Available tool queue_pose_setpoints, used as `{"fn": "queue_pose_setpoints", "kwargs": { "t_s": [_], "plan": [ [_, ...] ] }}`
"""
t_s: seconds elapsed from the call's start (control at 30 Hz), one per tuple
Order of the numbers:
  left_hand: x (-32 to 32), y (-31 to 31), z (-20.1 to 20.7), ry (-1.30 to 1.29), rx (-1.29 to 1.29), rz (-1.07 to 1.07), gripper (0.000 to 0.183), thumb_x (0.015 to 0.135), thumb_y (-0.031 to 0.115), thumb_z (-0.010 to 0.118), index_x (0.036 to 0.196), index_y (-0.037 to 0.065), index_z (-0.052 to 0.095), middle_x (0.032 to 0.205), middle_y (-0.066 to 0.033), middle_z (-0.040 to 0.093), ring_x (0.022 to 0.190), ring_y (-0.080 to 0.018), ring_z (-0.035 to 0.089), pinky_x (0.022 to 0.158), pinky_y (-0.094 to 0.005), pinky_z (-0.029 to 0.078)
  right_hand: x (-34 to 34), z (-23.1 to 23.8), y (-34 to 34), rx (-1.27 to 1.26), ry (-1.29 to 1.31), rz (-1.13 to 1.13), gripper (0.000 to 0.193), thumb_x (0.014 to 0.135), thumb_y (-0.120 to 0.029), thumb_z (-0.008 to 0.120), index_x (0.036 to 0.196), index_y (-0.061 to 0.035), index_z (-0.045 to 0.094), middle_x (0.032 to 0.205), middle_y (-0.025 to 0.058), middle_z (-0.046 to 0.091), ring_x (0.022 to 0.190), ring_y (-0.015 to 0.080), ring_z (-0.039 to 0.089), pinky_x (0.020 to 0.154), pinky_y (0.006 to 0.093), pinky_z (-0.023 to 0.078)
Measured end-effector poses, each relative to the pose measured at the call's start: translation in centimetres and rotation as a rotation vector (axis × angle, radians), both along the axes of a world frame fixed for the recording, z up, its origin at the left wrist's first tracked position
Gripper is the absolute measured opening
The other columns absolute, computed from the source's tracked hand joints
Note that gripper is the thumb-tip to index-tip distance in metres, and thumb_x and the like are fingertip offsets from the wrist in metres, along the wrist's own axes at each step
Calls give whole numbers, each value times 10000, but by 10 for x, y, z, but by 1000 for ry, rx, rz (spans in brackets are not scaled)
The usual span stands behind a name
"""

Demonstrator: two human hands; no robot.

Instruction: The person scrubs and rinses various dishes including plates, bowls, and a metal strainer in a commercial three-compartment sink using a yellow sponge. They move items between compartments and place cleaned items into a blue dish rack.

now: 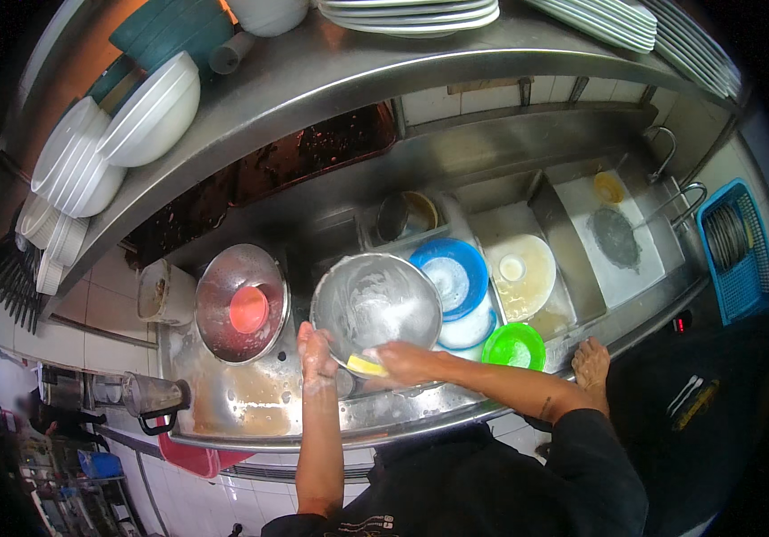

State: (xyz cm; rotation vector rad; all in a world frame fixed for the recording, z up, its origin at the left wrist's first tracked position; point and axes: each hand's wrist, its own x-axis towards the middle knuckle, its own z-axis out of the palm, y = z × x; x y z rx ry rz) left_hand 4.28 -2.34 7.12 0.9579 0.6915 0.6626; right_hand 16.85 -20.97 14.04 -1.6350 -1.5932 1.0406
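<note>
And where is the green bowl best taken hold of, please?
Probably by its near rim, coming from the front. The green bowl opens upward beside the front edge of the counter, while the blue basin lies beyond its far-left side. Foam inside suggests lifting level.

Steel shelf (313,76) across top: stack of white plates (409,16) near middle, nested white bowls (153,116) tilted at left. Blue basket (739,300) far right, dark round things inside. Clear jug (147,394), black handle, lower left; red tub (189,457) below it
</note>
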Motion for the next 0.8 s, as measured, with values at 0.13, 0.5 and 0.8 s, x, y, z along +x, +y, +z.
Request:
{"fn": "queue_pose_setpoints", "kwargs": {
  "t_s": [0.13, 0.5, 0.8],
  "plan": [
    [20, -12, 26, -127, -216, 102, 281, 882, 315, 496, 1044, 85, 510, 1068, -96, 563, 991, -241, 528, 866, -439, 433, 42, 13, 4, 334, 30, -137, 326, 820, -302, 673, 1017, -45, 629, 824, 137, 671, 717, 253, 650, 668, 364, 501],
    [43, -47, 14, -103, -196, 143, 527, 972, 454, 386, 1274, 34, 485, 1206, -107, 565, 1063, -240, 567, 906, -374, 472, 46, -81, -18, 401, 201, -1195, 486, 960, -260, 430, 1349, 21, 356, 1017, 183, 605, 919, 272, 615, 794, 370, 480],
    [47, -65, 56, 372, 896, -164, 306, 958, 264, 461, 814, 16, 567, 686, -11, 553, 607, -117, 505, 536, -318, 407, 112, -73, 51, 431, -233, -897, 211, 813, -136, 523, 964, 4, 569, 976, 219, 573, 891, 367, 553, 790, 452, 437]
  ]
}}
